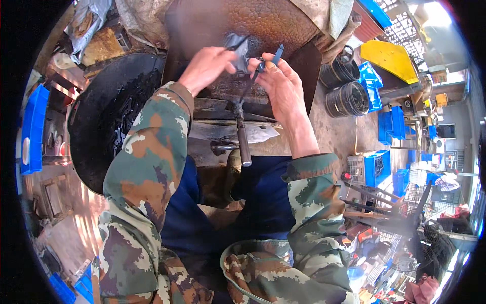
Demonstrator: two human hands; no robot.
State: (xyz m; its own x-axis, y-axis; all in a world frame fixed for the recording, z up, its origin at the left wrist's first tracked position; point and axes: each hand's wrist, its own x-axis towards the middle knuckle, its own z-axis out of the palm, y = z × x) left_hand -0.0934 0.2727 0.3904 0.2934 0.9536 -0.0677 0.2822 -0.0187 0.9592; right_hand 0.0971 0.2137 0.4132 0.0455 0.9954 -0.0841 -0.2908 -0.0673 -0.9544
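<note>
Though the left hand's grip (208,67) is unclear, a blue object (278,52) juts above the right hand's pinching grip (285,86).

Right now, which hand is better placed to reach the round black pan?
Likely the left hand: it's nearer the pan, and the right hand holds a blue piece. Blur hides whether the left is empty.

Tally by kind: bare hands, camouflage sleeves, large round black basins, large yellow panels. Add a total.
Bare hands (left hand, right hand): 2
Camouflage sleeves (left sleeve, right sleeve): 2
Large round black basin: 1
Large yellow panel: 1
Total: 6
</note>
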